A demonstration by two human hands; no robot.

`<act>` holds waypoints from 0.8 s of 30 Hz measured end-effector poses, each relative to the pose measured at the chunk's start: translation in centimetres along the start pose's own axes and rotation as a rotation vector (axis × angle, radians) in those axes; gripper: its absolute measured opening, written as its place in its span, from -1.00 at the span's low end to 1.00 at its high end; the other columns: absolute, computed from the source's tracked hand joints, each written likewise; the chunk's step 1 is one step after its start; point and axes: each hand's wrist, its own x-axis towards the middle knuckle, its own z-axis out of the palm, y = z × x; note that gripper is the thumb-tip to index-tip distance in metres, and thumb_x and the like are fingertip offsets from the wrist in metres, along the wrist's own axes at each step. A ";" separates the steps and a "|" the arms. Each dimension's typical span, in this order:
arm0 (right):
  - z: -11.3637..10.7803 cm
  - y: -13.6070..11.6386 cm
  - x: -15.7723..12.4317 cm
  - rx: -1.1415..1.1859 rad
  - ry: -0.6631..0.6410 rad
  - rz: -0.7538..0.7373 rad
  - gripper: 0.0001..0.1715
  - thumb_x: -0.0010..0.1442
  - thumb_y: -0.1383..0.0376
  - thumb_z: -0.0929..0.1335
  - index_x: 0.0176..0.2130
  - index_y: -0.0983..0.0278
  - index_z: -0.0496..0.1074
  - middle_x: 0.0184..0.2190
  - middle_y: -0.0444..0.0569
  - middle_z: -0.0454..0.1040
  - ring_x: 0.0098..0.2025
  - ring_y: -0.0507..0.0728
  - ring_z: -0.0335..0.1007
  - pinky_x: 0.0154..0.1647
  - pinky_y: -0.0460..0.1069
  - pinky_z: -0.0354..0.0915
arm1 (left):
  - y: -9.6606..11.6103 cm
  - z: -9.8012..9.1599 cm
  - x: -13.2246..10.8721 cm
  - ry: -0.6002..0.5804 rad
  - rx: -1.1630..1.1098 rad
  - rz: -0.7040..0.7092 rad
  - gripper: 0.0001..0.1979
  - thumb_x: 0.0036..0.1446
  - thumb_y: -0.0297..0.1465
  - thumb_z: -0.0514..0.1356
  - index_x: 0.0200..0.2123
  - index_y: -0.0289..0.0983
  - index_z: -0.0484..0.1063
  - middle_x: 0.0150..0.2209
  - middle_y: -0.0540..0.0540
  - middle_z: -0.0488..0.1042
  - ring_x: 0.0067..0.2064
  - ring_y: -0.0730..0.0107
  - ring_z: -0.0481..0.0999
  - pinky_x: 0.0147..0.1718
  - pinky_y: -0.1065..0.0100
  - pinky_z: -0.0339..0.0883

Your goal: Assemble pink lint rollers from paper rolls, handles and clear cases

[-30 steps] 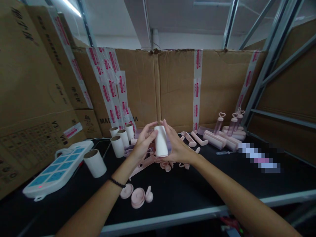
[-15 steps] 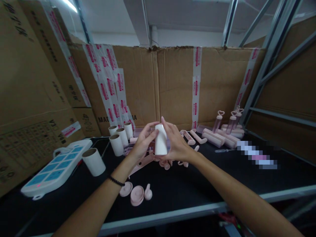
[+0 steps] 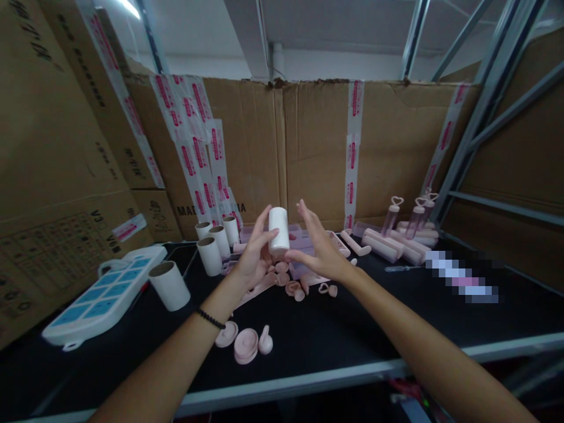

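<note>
A white cylindrical roll (image 3: 279, 228) is held upright above the middle of the black tabletop. My left hand (image 3: 255, 252) grips it from the left, thumb across its front. To its right, my right hand (image 3: 318, 247) has its fingers spread and the thumb close to the roll's lower edge; whether the thumb touches it I cannot tell. Below the hands lie small pink plastic parts (image 3: 294, 288) and a long flat pink piece. Nearer the front edge are round pink discs (image 3: 245, 345) and a pink part with a knob and stem (image 3: 265, 341).
White cardboard tubes (image 3: 170, 286) stand at left beside a white power strip (image 3: 106, 296) with blue sockets. Pink cylinders (image 3: 381, 245) and clear tubes with heart-shaped tops (image 3: 391, 216) are at back right. Cardboard (image 3: 315, 153) walls the back; a metal rail (image 3: 308, 382) edges the front.
The white roll has moved slightly up and left in my left hand. My right hand has come off its side and opened. The view has shifted a little.
</note>
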 end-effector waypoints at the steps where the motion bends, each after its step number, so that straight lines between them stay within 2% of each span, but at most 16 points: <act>1: -0.5 0.1 0.1 -0.009 -0.013 0.013 0.02 0.27 0.01 0.43 0.48 0.12 -0.07 0.40 0.18 0.18 0.39 0.33 0.15 0.35 0.29 0.16 | 0.2 -0.3 0.2 0.024 -0.047 0.016 -0.21 0.10 -0.37 0.29 0.38 0.02 0.11 0.03 -0.19 0.52 -0.25 0.20 0.62 -0.45 0.31 0.54; 3: -1.5 0.4 0.3 -0.021 -0.154 0.025 -0.46 0.33 0.10 0.39 0.24 0.17 0.40 0.09 0.10 0.53 0.13 0.25 0.44 0.17 0.16 0.31 | 0.6 -1.0 0.6 0.079 -0.137 0.056 -0.28 0.12 -0.37 0.20 0.35 -0.08 0.14 -0.07 -0.21 0.57 -0.36 0.23 0.61 -0.49 0.28 0.53; 4: -2.1 0.7 0.4 -0.028 -0.263 0.031 -0.63 0.33 0.13 0.39 0.07 0.19 0.54 -0.08 0.04 0.61 -0.04 0.20 0.51 0.05 0.09 0.35 | 0.7 -1.3 0.7 0.115 -0.170 0.077 -0.32 0.12 -0.36 0.17 0.33 -0.13 0.17 -0.12 -0.22 0.59 -0.42 0.25 0.59 -0.53 0.29 0.50; 6: -3.0 1.3 0.6 -0.052 -0.487 0.057 -0.78 0.30 0.17 0.41 -0.19 0.23 0.64 -0.29 -0.05 0.63 -0.27 0.10 0.51 -0.14 -0.02 0.31 | 0.9 -1.8 1.0 0.206 -0.208 0.109 -0.40 0.14 -0.34 0.13 0.27 -0.23 0.21 -0.21 -0.23 0.61 -0.54 0.31 0.53 -0.61 0.35 0.41; 9: -3.9 1.9 0.6 -0.125 -0.682 0.116 -0.86 0.21 0.23 0.46 -0.30 0.23 0.65 -0.34 -0.10 0.63 -0.33 0.05 0.47 -0.24 -0.07 0.22 | 0.9 -2.2 1.2 0.300 -0.234 0.135 -0.49 0.18 -0.31 0.11 0.20 -0.28 0.25 -0.31 -0.20 0.62 -0.62 0.37 0.45 -0.69 0.43 0.28; 11: -4.1 2.0 0.6 -0.184 -0.758 0.153 -0.88 0.16 0.23 0.48 -0.29 0.21 0.66 -0.32 -0.10 0.63 -0.29 0.07 0.49 -0.26 -0.07 0.19 | 0.8 -2.1 1.2 0.310 -0.228 0.148 -0.52 0.19 -0.30 0.13 0.16 -0.28 0.27 -0.35 -0.17 0.61 -0.65 0.38 0.42 -0.72 0.45 0.20; 14: -4.3 1.7 0.4 -0.290 -0.845 0.239 -0.81 0.13 0.16 0.49 -0.24 0.16 0.67 -0.34 -0.11 0.63 -0.32 0.08 0.49 -0.30 -0.05 0.16 | 0.7 -1.8 1.2 0.293 -0.217 0.163 -0.56 0.18 -0.28 0.14 0.11 -0.28 0.29 -0.37 -0.15 0.61 -0.66 0.39 0.41 -0.76 0.46 0.12; 18: -3.9 0.9 0.1 -0.389 -0.907 0.280 -0.72 0.14 0.05 0.48 -0.20 0.12 0.68 -0.41 -0.10 0.62 -0.39 0.09 0.46 -0.25 -0.02 0.15 | 0.7 -1.6 1.1 0.278 -0.230 0.153 -0.59 0.17 -0.30 0.13 0.07 -0.29 0.32 -0.37 -0.15 0.59 -0.67 0.39 0.40 -0.77 0.45 0.07; 24: -2.4 1.0 -0.5 -0.449 -0.934 0.266 -0.83 0.10 0.20 0.48 -0.27 0.18 0.66 -0.35 -0.02 0.63 -0.37 0.13 0.47 -0.38 -0.03 0.07 | 0.8 -1.6 1.1 0.246 -0.237 0.139 -0.73 0.16 -0.31 0.09 -0.09 -0.30 0.34 -0.41 -0.12 0.53 -0.66 0.40 0.36 -0.73 0.42 0.15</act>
